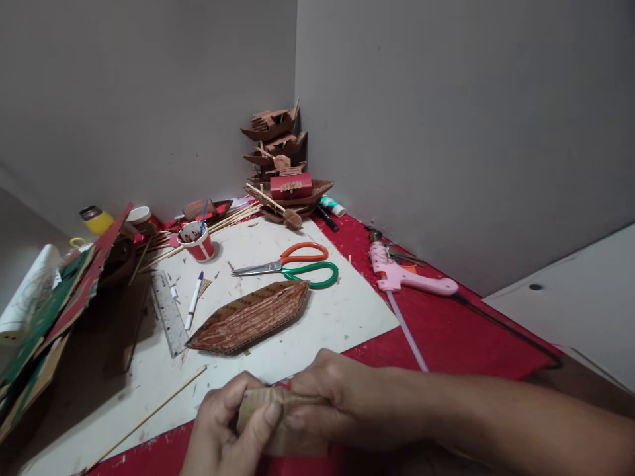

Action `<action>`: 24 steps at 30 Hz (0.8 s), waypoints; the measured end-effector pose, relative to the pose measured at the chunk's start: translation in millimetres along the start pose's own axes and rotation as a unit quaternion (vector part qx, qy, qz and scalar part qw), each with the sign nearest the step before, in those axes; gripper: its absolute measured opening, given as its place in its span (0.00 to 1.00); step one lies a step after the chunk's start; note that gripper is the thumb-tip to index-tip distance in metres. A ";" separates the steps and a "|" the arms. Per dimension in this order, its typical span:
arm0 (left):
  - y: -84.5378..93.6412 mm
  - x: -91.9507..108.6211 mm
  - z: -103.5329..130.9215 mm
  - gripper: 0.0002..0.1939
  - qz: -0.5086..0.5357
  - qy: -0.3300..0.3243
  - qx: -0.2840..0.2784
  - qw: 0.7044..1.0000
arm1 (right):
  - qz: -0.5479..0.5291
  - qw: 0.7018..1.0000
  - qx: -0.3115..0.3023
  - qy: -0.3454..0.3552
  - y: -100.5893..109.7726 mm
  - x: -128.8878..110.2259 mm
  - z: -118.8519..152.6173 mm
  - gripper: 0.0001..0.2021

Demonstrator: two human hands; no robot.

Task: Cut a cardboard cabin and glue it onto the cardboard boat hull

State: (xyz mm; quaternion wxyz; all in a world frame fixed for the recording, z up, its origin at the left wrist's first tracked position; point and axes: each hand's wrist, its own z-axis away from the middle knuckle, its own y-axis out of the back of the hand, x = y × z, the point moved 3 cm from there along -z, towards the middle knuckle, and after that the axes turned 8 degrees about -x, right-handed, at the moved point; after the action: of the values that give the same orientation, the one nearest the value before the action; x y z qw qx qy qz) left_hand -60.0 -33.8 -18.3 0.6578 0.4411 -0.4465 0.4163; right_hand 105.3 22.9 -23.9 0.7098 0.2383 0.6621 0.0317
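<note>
At the bottom middle, a bent piece of brown cardboard (297,439) is held between both hands. My left hand (233,423) grips its left side, with the thumb on its face. My right hand (342,396) closes on its upper right part, and the fingers there are slightly blurred. Just beyond the hands a brown cardboard boat hull (253,317) lies on the white board (317,344). Scissors (292,264) with one orange and one green handle lie behind the hull. A thin wooden stick (149,418) rests to the left of my left hand.
A pink glue gun (411,279) lies on the red cloth (466,337) at the right. Stacked model boats (290,188) stand in the corner. A paint cup (198,246), marker (194,301) and ruler (169,314) are left of centre. Cardboard sheets (74,304) lean at far left.
</note>
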 end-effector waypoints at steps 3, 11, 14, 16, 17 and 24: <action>3.4 -2.8 -9.5 0.21 0.050 0.037 -0.064 0.996 | 0.001 0.998 0.005 -0.062 5.3 -0.6 -0.7 0.19; 34.0 2.1 -4.7 0.23 -0.252 0.047 -0.043 0.966 | 0.085 0.905 0.381 -0.170 64.0 -0.9 20.9 0.20; 64.8 12.5 6.1 0.23 -0.310 -0.005 0.096 0.946 | 0.088 0.886 0.385 -0.243 85.6 8.8 22.2 0.19; 88.2 16.4 10.7 0.22 -0.326 -0.045 0.195 0.924 | 0.062 0.890 0.361 -0.272 94.3 17.3 17.4 0.17; 98.5 15.9 10.9 0.21 -0.342 -0.051 0.230 0.910 | 0.050 0.893 0.349 -0.280 97.0 21.6 13.8 0.16; 111.4 -13.4 -13.9 0.31 -0.349 -0.040 0.101 0.931 | 0.030 0.910 0.287 -0.299 100.5 39.3 -18.2 0.05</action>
State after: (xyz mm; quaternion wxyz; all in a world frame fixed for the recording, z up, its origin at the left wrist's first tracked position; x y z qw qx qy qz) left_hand -165.3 6.8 -10.8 0.6953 0.6495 -0.2457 0.1854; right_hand 119.8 131.3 -22.2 0.7740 0.4498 0.3923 -0.2113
